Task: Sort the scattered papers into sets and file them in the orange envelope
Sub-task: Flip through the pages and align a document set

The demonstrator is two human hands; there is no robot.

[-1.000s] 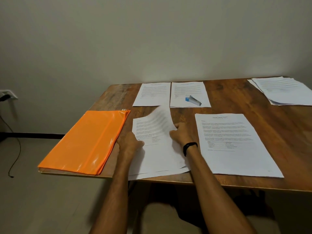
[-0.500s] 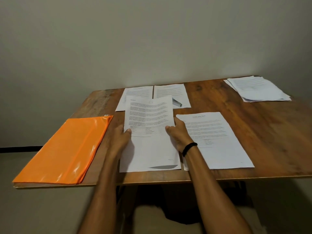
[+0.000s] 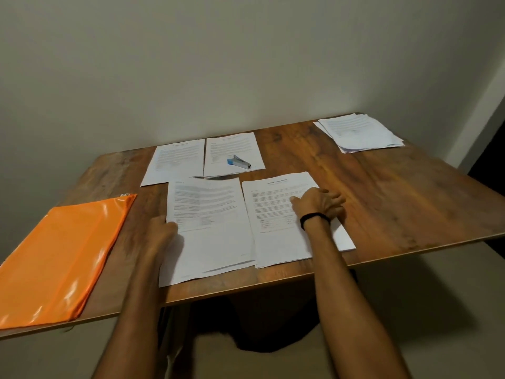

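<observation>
The orange envelope (image 3: pixel 62 255) lies flat at the table's near left corner. Two paper sets lie side by side in front of me. My left hand (image 3: pixel 161 233) rests on the left edge of the near-left set (image 3: pixel 210 214), which lies flat. My right hand (image 3: pixel 319 203) sits on the near-right set (image 3: pixel 273 214), thumb on the page and fingers curled round its right edge. Two more sheets lie farther back, the far-left sheet (image 3: pixel 177 157) and the far-middle sheet (image 3: pixel 232 149).
A small blue and silver stapler (image 3: pixel 238 162) sits on the far-middle sheet. A loose stack of papers (image 3: pixel 358 132) lies at the far right corner of the wooden table (image 3: pixel 396 201). A wall stands directly behind the table.
The sheet that both hands held up now lies flat on the near-left set. My right hand has moved right onto the near-right set. The camera view has shifted.
</observation>
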